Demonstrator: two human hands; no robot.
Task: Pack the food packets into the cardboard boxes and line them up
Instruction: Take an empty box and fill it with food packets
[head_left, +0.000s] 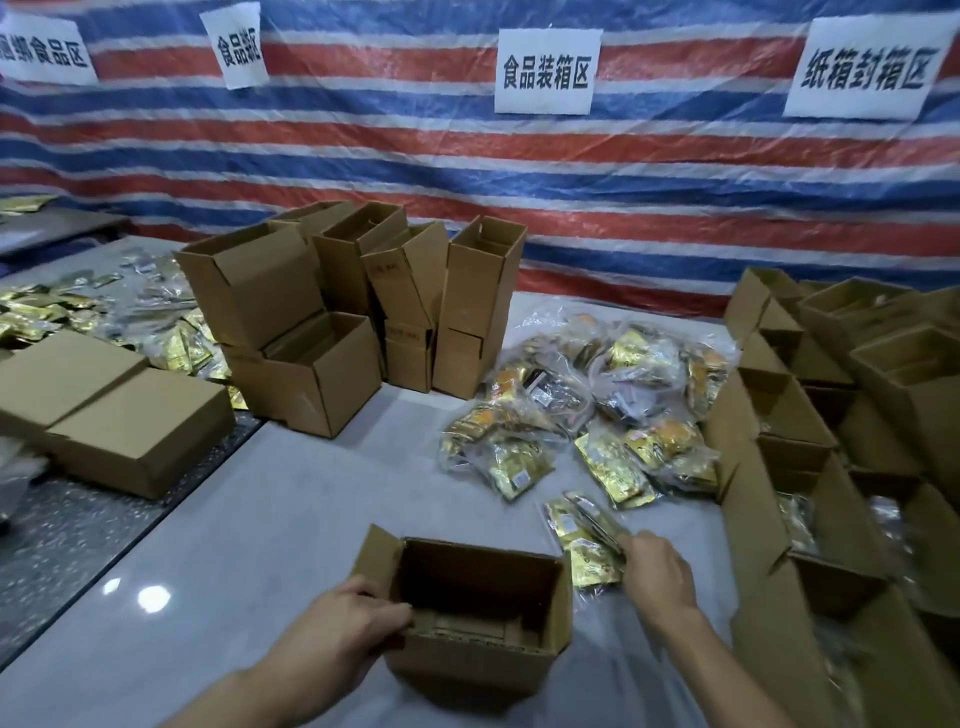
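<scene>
Gripping a fanned bundle of gold food packets (587, 540) just beside the right wall of an open cardboard box (478, 623), the person's right hand (657, 569) is clasping the bundle at its near edge, though blur is hiding how the fingers are lying. The left hand (358, 618) is clamping the box's left wall at the near corner, thumb hooking over the rim. The box is standing upright on the grey table (249, 519), apparently holding nothing yet, with 1 side flap (376, 548) sticking up.

Trouble is looking likeliest at the rim. The packets are splaying rather than sitting square, so a glossy one is likely to slide loose or snag on the box's right edge while going in. The light box, braced at only 1 corner, is apt to skid or twist under a sideways push.

Behind the bundle, a heap of bagged packets (597, 405) is sprawling across the table. Rows of open boxes (810, 467) are crowding the right forearm, where a wide swing is risking a knock that spoils the line. A stack of empty boxes (363, 312) is leaning at the back, closed boxes (104, 410) are lying to the left, and a striped tarpaulin (519, 182) with paper signs (545, 70) is hanging behind.
</scene>
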